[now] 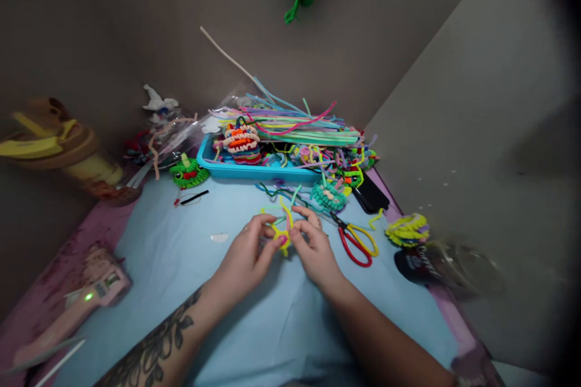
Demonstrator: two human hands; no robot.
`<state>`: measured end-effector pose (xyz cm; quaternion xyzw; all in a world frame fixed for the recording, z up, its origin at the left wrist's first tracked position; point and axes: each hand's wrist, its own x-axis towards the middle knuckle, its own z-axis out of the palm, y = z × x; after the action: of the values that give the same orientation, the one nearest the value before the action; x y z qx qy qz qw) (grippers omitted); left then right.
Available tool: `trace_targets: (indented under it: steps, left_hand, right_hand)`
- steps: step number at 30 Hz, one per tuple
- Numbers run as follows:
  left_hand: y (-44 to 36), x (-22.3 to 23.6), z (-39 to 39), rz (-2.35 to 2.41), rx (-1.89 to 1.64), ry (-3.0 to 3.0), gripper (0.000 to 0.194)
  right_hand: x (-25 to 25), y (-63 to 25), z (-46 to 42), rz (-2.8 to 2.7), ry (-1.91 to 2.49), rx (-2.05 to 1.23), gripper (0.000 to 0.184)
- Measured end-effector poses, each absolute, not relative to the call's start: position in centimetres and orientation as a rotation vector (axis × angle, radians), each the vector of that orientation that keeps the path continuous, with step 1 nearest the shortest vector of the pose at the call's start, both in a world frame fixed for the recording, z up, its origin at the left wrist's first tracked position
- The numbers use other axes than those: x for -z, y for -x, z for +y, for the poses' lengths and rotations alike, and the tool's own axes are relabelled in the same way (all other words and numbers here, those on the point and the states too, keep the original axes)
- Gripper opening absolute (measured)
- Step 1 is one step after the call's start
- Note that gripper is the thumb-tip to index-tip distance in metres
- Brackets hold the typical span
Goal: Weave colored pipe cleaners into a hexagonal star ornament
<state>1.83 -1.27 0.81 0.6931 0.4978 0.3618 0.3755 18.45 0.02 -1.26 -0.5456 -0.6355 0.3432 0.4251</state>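
Observation:
Between my two hands is a small piece of bent yellow pipe cleaners (284,233) with a pink centre. My left hand (252,248) pinches its left side with thumb and fingers. On the other side, my right hand (313,248) grips it between thumb and forefinger. Yellow and pale green ends stick up from it between the hands. Just beyond lie loose blue and dark green pipe cleaners (272,191) and a teal fuzzy figure (329,195). Scissors (356,242) with one red and one yellow handle rest right of my right hand.
A blue tray (258,173) heaped with pipe cleaners stands at the back. A green frog-like figure (188,172), a black phone-like object (371,192), a yellow fuzzy piece (407,230) and a clear cup (463,266) surround the blue cloth (158,272). A pink glue gun (77,308) lies left.

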Motion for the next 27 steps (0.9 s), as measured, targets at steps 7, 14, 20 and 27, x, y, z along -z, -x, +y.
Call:
trace_targets:
  steps: [7, 14, 20, 27]
  left_hand:
    - [-1.5, -0.8, -1.3, 1.496, -1.237, -1.826, 0.017]
    - [-2.6, 0.2, -1.9, 1.368, -1.179, -1.845, 0.030]
    - [-2.9, 0.2, -1.8, 1.437, -1.152, -1.711, 0.024]
    - [-2.9, -0.8, -1.2, 1.435, -1.086, -1.434, 0.018]
  right_hand:
    - [1.7, -18.6, 0.3, -1.339, 1.380, -0.773, 0.035]
    - [1.6, -17.7, -0.1, -1.293, 1.363, -0.835, 0.035]
    - [1.7, -16.5, -0.4, -1.308, 1.304, -0.919, 0.029]
    - [1.5, -17.0, -0.4, -1.330, 1.281, -1.003, 0.026]
